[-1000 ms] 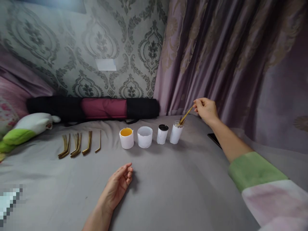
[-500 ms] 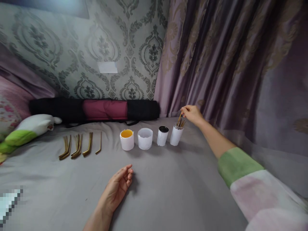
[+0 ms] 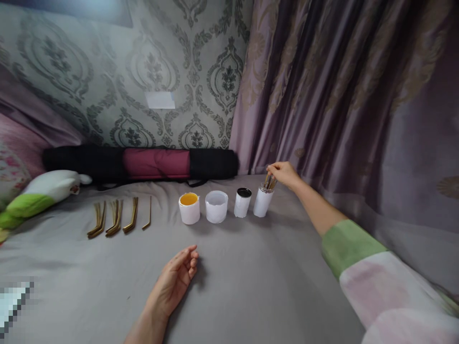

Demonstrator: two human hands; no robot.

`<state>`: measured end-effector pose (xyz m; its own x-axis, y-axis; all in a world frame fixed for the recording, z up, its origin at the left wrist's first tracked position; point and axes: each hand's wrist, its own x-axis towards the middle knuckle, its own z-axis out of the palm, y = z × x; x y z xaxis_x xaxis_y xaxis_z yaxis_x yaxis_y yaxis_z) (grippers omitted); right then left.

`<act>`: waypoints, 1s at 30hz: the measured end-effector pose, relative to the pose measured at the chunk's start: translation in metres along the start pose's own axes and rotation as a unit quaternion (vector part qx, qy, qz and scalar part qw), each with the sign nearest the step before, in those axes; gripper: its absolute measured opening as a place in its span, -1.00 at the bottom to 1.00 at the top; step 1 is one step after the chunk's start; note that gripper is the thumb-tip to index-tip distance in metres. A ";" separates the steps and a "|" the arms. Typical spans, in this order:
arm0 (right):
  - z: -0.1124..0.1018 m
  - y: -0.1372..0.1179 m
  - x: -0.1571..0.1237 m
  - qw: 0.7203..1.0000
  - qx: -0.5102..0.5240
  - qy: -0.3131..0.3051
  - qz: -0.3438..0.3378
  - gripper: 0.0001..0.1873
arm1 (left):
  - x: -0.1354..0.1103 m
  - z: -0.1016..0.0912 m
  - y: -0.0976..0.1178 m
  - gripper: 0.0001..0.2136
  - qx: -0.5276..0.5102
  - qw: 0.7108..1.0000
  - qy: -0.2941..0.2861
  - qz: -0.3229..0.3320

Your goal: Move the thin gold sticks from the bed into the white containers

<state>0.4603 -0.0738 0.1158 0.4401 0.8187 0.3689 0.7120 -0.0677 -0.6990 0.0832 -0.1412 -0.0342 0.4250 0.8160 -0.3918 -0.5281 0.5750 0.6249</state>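
My right hand (image 3: 283, 173) reaches over the rightmost white cup (image 3: 262, 202) and pinches the top of a gold straw (image 3: 269, 181) that stands in it among other straws. To its left stand a cup with a black rim (image 3: 242, 201), a wider white cup (image 3: 216, 206) and a cup with an orange inside (image 3: 189, 207). Several bent gold straws (image 3: 116, 217) lie in groups on the grey sheet (image 3: 251, 277) at the left. My left hand (image 3: 175, 277) rests on the sheet with its fingers loosely curled, holding nothing.
A black and maroon rolled bag (image 3: 143, 163) lies along the patterned wall behind the cups. A green and white plush toy (image 3: 39, 191) sits at the far left. Purple curtains (image 3: 340, 95) hang close on the right.
My right hand has moved down and left with the gold straw, lowering it from a slanted hold above the rightmost cup into that cup. The left hand has stayed put.
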 end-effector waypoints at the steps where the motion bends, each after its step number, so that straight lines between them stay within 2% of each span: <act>1: 0.000 0.001 0.000 1.000 0.004 -0.001 0.007 -0.82 | 0.000 0.000 0.000 -0.81 0.000 1.000 0.001 -0.001; 12: -0.005 -0.001 -0.006 0.998 0.027 -0.006 0.058 -0.81 | 0.002 -0.001 -0.001 -0.81 0.010 1.000 -0.010 0.009; 24: -0.005 -0.015 -0.008 0.974 0.077 -0.022 0.210 -0.89 | 0.001 -0.001 -0.001 -0.80 0.018 1.000 -0.008 0.011; 30: -0.006 -0.018 -0.007 0.961 0.089 -0.028 0.260 -0.90 | 0.002 -0.001 -0.001 -0.79 0.018 1.000 -0.001 0.006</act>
<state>0.4477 -0.0821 0.1295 0.6778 0.7298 -0.0894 0.2966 -0.3826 -0.8750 0.0834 -0.1403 -0.0364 0.4202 0.8229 -0.3824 -0.5062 0.5624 0.6538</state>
